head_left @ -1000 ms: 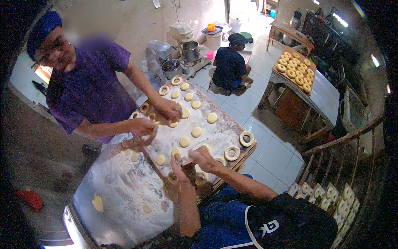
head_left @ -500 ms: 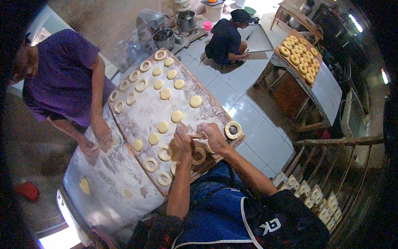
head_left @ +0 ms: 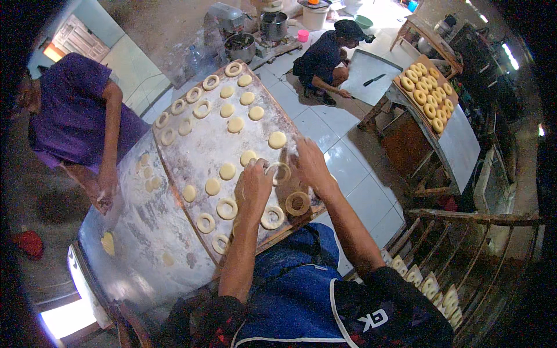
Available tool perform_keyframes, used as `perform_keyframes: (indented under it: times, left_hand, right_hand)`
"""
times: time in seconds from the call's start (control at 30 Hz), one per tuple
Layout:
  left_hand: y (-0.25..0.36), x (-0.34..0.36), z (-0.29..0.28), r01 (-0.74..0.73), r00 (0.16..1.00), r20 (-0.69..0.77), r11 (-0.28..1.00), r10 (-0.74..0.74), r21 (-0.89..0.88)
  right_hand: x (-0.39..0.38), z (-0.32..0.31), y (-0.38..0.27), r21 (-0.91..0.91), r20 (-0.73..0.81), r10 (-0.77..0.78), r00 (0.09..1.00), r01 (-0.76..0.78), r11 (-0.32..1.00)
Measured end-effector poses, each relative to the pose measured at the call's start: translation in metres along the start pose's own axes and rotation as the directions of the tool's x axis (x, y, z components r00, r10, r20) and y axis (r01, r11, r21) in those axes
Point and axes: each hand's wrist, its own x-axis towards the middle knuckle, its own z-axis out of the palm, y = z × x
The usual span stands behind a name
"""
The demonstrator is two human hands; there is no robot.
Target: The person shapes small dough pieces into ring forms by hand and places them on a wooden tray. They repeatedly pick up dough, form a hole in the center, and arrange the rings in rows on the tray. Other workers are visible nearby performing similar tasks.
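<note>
My left hand [head_left: 256, 181] is closed, its fingertips and thumb at the left rim of a pale dough ring [head_left: 281, 173] over the floured board [head_left: 204, 152]. To the right of that ring hovers my right hand [head_left: 313, 167], fingers stretched and slightly blurred, nothing visible in it. The dough disc [head_left: 277, 140] lies just left of its fingertips. Another dough disc [head_left: 248, 158] sits beyond my left hand. Nearer to me are a dough ring [head_left: 272, 217] and a darker-looking dough ring [head_left: 297, 203]. Several more discs and rings are spread over the board.
A person in a purple shirt [head_left: 72, 116] works at the floured metal table [head_left: 156, 232] on the left. Another person [head_left: 322, 61] squats by a tray [head_left: 371, 72]. Dough rings cover a board on a side table [head_left: 458, 151]; a wooden rack [head_left: 476, 220] stands right.
My hands have parted from the ring they held between them; the right moved up and right. A ring now lies between them. The purple-shirted person's hands drew back left.
</note>
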Motion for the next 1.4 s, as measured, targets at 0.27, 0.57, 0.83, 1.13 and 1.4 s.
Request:
perform_keyframes:
  times: [0.27,0.57,0.83,1.13,1.4]
  left_hand:
    - [-0.027,0.016,-0.001,0.005,0.947,-0.306,0.949,0.096,0.314]
    - [-0.107,-0.047,-0.058,-0.023,0.959,-0.223,0.734,-0.176,-0.679]
    - [-0.258,-0.254,-0.101,0.575,0.758,-0.400,0.817,-0.515,0.040]
    - [-0.278,-0.276,-0.110,0.367,0.722,-0.330,0.741,-0.608,-0.562]
    - [-0.277,-0.267,-0.130,0.120,0.819,-0.238,0.562,-0.522,-0.818]
  right_hand:
    - [0.070,0.054,0.028,-0.089,0.257,-0.204,0.945,0.233,0.968]
    - [0.034,0.012,-0.069,0.285,0.278,0.053,0.959,-0.135,0.949]
    - [-0.072,0.175,-0.271,0.511,0.540,-0.573,0.617,0.300,0.805]
    - [-0.105,0.231,-0.311,0.260,0.605,-0.274,0.748,0.139,0.955]
    - [-0.142,0.204,-0.341,0.637,0.471,-0.051,0.881,-0.299,0.711]
